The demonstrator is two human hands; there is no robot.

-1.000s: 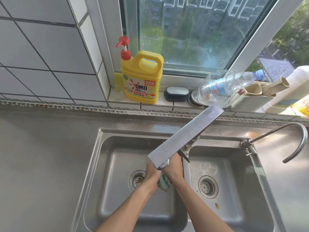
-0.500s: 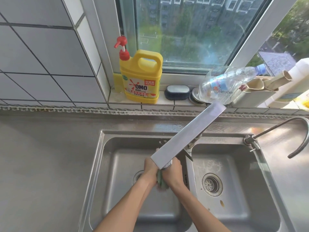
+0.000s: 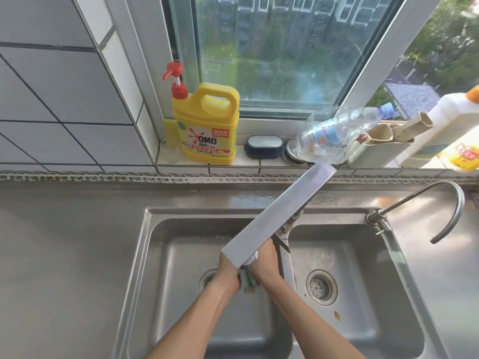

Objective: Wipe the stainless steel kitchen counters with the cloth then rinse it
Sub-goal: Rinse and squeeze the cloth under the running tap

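Observation:
A greenish cloth (image 3: 248, 281) is bunched between my two hands over the left basin of the double steel sink (image 3: 181, 255). My left hand (image 3: 227, 268) and my right hand (image 3: 267, 263) both grip it, pressed close together right under the outlet of the flat, wide tap spout (image 3: 280, 216), which hides my fingers. The stainless steel counter (image 3: 64, 242) stretches to the left of the sink.
On the window sill stand a yellow detergent jug (image 3: 207, 125) with a red pump, a dark soap dish (image 3: 264, 146), a tipped clear plastic bottle (image 3: 337, 136) and a white bottle (image 3: 445, 125). A thin curved second tap (image 3: 451, 203) rises at the sink's right corner.
My hands stay together on the cloth under the spout, shifting slightly against each other. The view has drifted a little.

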